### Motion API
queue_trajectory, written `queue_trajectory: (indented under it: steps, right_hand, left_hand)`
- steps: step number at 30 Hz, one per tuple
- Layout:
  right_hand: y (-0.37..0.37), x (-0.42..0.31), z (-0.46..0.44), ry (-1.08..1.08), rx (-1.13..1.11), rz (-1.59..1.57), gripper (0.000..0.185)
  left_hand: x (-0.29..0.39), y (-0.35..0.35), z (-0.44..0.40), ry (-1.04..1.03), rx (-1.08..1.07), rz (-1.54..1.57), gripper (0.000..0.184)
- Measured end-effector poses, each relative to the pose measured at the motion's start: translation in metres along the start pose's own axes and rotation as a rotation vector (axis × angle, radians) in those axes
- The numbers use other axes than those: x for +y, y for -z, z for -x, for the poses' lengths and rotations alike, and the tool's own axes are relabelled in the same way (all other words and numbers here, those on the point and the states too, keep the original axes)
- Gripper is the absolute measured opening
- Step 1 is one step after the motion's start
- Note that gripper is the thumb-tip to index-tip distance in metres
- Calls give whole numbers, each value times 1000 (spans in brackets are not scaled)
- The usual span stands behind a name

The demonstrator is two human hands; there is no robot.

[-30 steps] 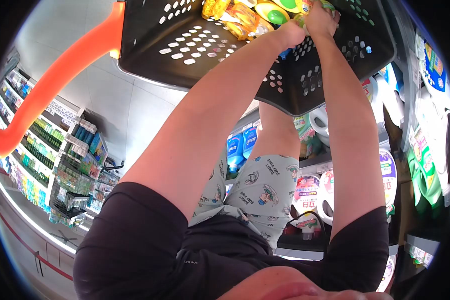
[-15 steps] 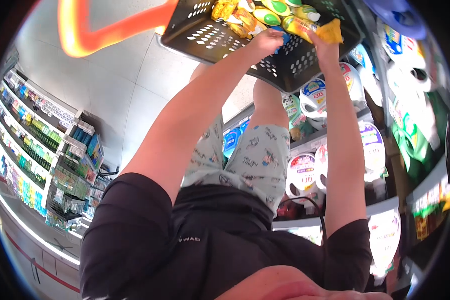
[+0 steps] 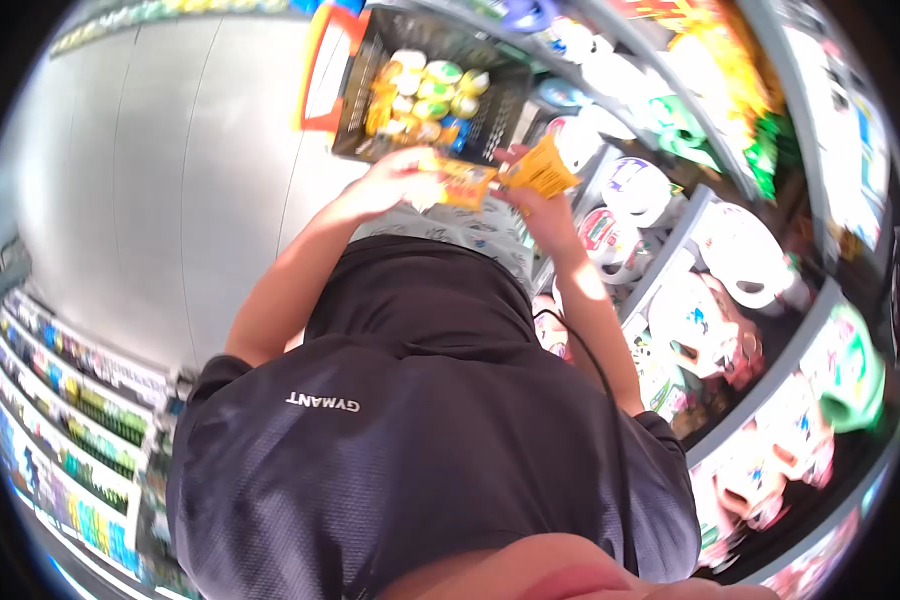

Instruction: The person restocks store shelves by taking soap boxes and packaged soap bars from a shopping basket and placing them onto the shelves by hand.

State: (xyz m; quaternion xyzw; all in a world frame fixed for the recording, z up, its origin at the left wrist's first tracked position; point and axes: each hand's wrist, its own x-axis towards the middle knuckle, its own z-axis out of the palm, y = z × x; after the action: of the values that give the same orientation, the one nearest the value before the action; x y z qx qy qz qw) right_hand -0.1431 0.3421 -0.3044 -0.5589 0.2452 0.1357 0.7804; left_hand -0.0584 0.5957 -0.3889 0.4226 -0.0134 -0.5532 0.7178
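In front of my waist, my left hand (image 3: 395, 182) is closed on a yellow packet (image 3: 462, 184) with red print. My right hand (image 3: 542, 212) grips an orange-yellow packet (image 3: 542, 168) with dark lettering, its wide end pointing up and right. The two packets nearly meet between my hands; whether they touch, I cannot tell. Just beyond my hands is a black shopping basket (image 3: 508, 100) with an orange handle (image 3: 320, 85). Inside it lie several yellow packets with white and green parts (image 3: 432, 88), and a blue item (image 3: 455, 132) near its closer side.
Shelves on the right hold white detergent jugs (image 3: 638, 190), pink-toned bottles (image 3: 695, 315) and a green jug (image 3: 852, 370). At the left, another shelf unit (image 3: 80, 400) carries rows of small products. Pale floor (image 3: 160, 200) lies between. A dark cable (image 3: 595, 365) hangs along my right side.
Both hands have drawn back from the basket toward my waist. My left hand, earlier by a blue item over the basket, now holds a yellow packet. The basket appears farther off.
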Motion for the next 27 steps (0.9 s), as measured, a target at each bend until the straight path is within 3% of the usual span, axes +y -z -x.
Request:
queue_trajectory:
  steps: [3,9,13,17,22,25,26,27]
  right_hand:
    - [-10,-18,34,26,35,22,60]
    - [-49,-50,79,250,67,283,62]
    - [-99,-106,100,588,77,1242,68]
    - [-119,-98,97,674,189,1245,70]
    - [-136,-101,94,557,200,1283,72]
    - [-143,-102,90,579,190,1296,73]
    - [-145,-102,92,591,186,1306,73]
    - [-145,-105,95,593,163,1304,73]
  left_hand:
    - [48,-23,40,112,31,-93,23]
    - [107,-58,77,57,53,-320,26]
    - [130,-84,83,46,28,-279,33]
    - [137,-100,93,10,-54,-55,36]
    - [139,-109,103,-20,4,172,39]
    - [145,-123,109,-84,44,-35,42]
    - [142,-115,105,-145,51,-310,46]
    - [145,-117,106,-109,42,-305,47]
